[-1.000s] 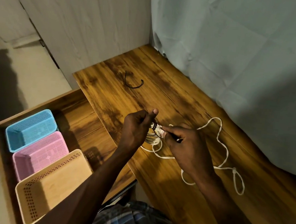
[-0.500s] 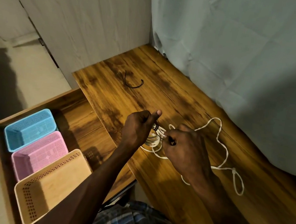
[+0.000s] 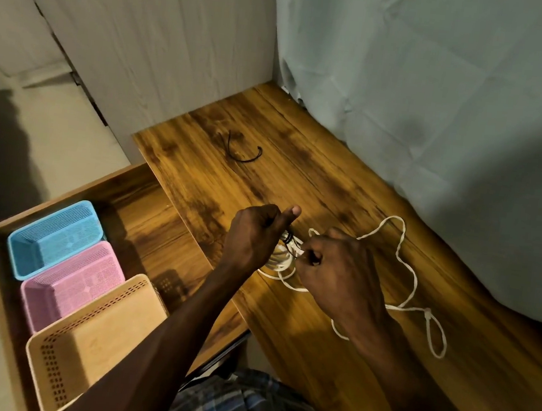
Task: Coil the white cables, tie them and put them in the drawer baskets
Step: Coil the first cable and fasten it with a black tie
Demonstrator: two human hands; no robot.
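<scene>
While both hands, left hand and right hand, pinch a thin black tie, looped white cable bunches between.

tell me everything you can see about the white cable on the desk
The white cable is thin, matte and cord-like. Part of it is wound into a small coil held between the left hand and the right hand, with a thin black tie stretched across the coil between them. The rest trails loose over the wooden desk to the right in wavy bends, ending in a knotted loop lying flat near the front edge.
</scene>
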